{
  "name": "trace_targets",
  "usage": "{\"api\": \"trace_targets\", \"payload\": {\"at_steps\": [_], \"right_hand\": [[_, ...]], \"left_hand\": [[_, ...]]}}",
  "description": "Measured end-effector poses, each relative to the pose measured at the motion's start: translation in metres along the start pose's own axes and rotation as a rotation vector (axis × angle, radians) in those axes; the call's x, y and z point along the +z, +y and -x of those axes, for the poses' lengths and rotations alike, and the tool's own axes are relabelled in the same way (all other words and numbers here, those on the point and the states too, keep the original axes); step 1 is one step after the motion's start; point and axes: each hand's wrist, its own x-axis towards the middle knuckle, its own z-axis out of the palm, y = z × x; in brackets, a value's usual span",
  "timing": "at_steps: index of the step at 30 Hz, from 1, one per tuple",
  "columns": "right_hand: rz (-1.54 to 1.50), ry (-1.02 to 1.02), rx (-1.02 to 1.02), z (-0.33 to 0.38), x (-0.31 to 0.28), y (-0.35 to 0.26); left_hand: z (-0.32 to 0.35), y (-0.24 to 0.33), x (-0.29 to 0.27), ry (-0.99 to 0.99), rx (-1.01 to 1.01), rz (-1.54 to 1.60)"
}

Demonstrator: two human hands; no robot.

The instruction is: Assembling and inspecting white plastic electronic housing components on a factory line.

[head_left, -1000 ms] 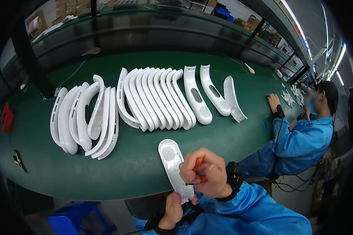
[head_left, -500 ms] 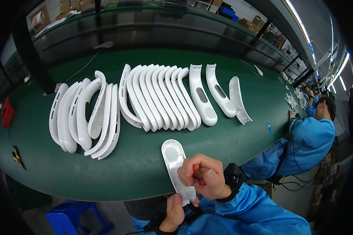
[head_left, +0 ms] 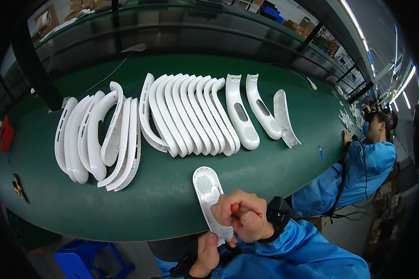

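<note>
At the table's front edge lies a curved white plastic shell, its inside face up and its perforated round end pointing away from me. My left hand pinches the shell's near end between thumb and fingers. Over the middle of the same shell, my right hand is closed around an orange-handled tool. Only bits of its orange grips show between the fingers; its working end is hidden behind the hand.
Beyond the shell stand a long row of white shells and a looser group to the left. Three single shells lie right of the row. Yellow-black pliers lie far left, near a red object. A person in blue works at right.
My right hand has turned slightly over the shell, and more of the orange grip shows. The left hand keeps its hold. The view has shifted a little.
</note>
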Motion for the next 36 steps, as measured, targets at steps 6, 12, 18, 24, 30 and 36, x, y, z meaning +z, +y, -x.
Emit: {"api": "trace_targets", "payload": {"at_steps": [6, 12, 18, 24, 30, 36], "right_hand": [[0.004, 0.032, -0.107, 0.004, -0.002, 0.004], [0.033, -0.064, -0.32, 0.01, 0.001, 0.003], [-0.088, 0.166, -0.078, 0.005, 0.004, -0.001], [-0.309, 0.3, -0.095, 0.002, 0.016, -0.004], [-0.273, 0.31, -0.084, 0.002, 0.022, 0.003], [-0.195, 0.347, -0.03, 0.0, 0.024, 0.002]], "left_hand": [[-0.002, 0.001, 0.0, -0.005, 0.034, -0.029], [-0.004, 0.008, 0.007, 0.025, 0.032, -0.048], [-0.004, -0.005, 0.001, -0.029, -0.005, 0.1], [-0.005, -0.005, 0.001, -0.064, 0.003, 0.137], [-0.004, -0.006, 0.0, -0.062, -0.001, 0.152], [-0.003, 0.0, 0.005, 0.006, -0.009, 0.151]]}}
